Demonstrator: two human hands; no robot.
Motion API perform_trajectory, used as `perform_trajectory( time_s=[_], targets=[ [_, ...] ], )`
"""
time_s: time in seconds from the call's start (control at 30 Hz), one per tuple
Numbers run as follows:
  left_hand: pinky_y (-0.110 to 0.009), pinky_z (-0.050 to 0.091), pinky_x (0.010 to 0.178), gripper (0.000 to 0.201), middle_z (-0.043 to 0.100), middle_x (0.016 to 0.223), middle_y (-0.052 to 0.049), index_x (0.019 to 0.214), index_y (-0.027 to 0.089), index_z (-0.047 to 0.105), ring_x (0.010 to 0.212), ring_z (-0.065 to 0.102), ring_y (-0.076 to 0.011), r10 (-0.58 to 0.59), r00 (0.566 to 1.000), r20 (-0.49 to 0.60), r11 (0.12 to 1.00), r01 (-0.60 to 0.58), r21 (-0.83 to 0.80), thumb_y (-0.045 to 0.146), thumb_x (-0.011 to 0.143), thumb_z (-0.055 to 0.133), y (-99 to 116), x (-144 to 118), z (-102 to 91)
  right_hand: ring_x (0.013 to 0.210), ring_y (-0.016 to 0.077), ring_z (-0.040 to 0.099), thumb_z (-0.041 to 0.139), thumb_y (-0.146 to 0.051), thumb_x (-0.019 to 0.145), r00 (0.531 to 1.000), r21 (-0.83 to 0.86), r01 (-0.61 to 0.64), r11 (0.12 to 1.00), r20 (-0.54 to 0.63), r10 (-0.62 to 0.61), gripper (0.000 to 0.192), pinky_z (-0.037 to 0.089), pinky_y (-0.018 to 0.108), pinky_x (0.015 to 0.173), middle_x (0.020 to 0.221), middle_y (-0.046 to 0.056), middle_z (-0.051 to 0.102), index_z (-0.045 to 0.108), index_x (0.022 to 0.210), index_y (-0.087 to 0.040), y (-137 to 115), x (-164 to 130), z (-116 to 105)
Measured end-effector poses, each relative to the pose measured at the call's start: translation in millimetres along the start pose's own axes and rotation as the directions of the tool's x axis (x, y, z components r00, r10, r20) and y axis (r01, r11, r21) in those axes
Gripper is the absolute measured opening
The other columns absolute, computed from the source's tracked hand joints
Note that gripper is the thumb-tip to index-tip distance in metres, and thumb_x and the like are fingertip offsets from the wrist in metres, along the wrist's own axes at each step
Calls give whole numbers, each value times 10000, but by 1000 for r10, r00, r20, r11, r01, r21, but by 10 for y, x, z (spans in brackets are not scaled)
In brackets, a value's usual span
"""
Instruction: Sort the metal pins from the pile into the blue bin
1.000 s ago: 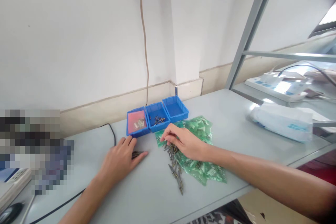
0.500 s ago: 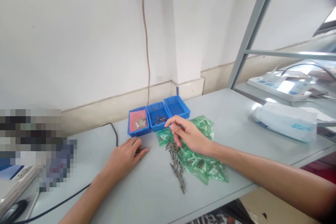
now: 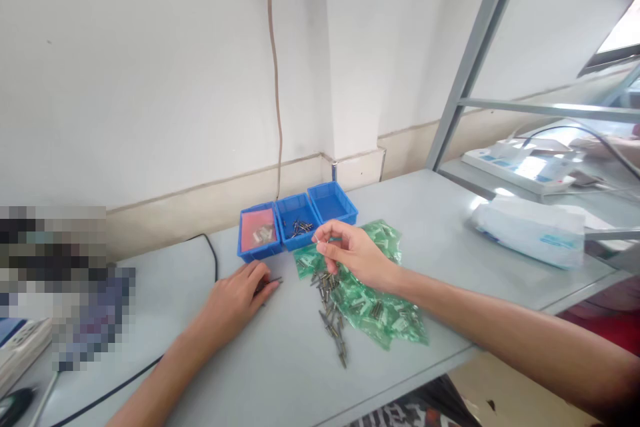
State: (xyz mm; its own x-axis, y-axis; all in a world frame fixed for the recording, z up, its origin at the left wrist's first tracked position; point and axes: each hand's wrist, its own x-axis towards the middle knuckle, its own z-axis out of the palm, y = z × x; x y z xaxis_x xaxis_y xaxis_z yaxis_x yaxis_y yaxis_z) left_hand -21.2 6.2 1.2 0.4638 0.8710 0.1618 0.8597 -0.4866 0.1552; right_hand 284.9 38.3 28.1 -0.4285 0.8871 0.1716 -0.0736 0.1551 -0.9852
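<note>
My left hand (image 3: 243,290) rests on the table with fingers curled over a few dark, thin metal pins (image 3: 273,281), whose ends stick out between thumb and fingers. Above the green plastic bags, my right hand (image 3: 357,253) is closed in a pinch. A tiny, pale, thin piece (image 3: 317,241) shows at its fingertips; its kind is too small to tell. Below that hand lies a loose pile of metal pins (image 3: 333,330). The green plastic bags (image 3: 385,317) beside the pile hold more small metal parts.
Three blue bins stand in a row: the left bin (image 3: 241,250) holds pink material and a clear bag of parts, the middle bin (image 3: 293,203) metal pins. Behind the right bin (image 3: 330,200) is the wall. A black cable (image 3: 120,387) runs left; a white package (image 3: 530,230) lies right.
The view has shifted slightly, so the scene sits a little further left. Both hands keep nearly the same pose and place over the table.
</note>
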Motion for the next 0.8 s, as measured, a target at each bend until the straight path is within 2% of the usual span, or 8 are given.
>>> perform_trajectory(
  time_s=[0.1,0.23,0.33,0.43,0.5,0.6,0.7,0.8],
  targets=[
    [-285,404,651,255,686,1003,-7,1028,253,553,813,670,-187,-19,999,33,1000,19,0,457,1136,445,24,9,-28,542,124,602,727,-460,1002,1000,-1,-13,1000,3,13,271,441,226,541,595,-61,614,602,991,-219,21,0,-18],
    [-291,417,668,262,685,1008,-9,1040,254,554,830,671,-193,-42,998,51,999,43,-21,473,1134,445,28,11,-41,445,108,540,669,-519,1027,1000,17,-27,999,1,27,320,392,228,485,559,-81,562,584,940,-223,39,12,-26],
    [-288,416,672,260,685,990,-4,1050,260,563,834,670,-195,-45,998,34,998,46,-42,485,1128,458,8,5,-25,444,99,501,648,-540,1033,999,-10,-20,1000,-30,20,347,381,235,489,568,-82,524,613,929,-211,40,26,-33],
    [-285,413,671,256,683,984,-2,1056,263,567,824,663,-193,-42,999,26,997,44,-62,490,1123,470,-12,2,-10,507,108,481,629,-526,1048,1000,-11,-13,1000,-28,13,327,393,244,543,577,-72,517,660,1010,-203,53,35,-39],
    [-285,412,670,264,681,974,-1,1050,262,568,813,656,-193,-43,999,25,996,45,-76,499,1121,475,-17,-1,-9,556,116,478,658,-515,1035,1000,37,-26,999,-7,27,311,411,252,583,613,-64,523,671,1054,-205,67,37,-38],
    [-289,423,685,273,675,966,-1,1046,259,570,813,650,-193,-42,999,24,994,44,-101,505,1120,477,-18,-7,-14,599,113,490,750,-499,976,999,71,-43,997,13,42,302,417,260,601,721,-47,552,658,1026,-215,86,38,-32],
    [-294,430,701,262,675,980,-2,1064,261,572,828,650,-195,-48,998,30,992,51,-112,498,1122,475,-18,-16,-18,615,117,508,804,-485,933,1000,-7,-24,1000,0,24,309,391,260,566,798,-29,578,656,992,-221,94,37,-32],
    [-296,430,703,267,673,988,-5,1069,261,573,831,645,-194,-52,998,31,992,55,-114,501,1122,470,-19,-19,-17,607,128,508,824,-480,914,1000,-56,-26,998,-3,26,309,372,261,544,749,-32,573,670,981,-222,95,35,-34]
  ],
)
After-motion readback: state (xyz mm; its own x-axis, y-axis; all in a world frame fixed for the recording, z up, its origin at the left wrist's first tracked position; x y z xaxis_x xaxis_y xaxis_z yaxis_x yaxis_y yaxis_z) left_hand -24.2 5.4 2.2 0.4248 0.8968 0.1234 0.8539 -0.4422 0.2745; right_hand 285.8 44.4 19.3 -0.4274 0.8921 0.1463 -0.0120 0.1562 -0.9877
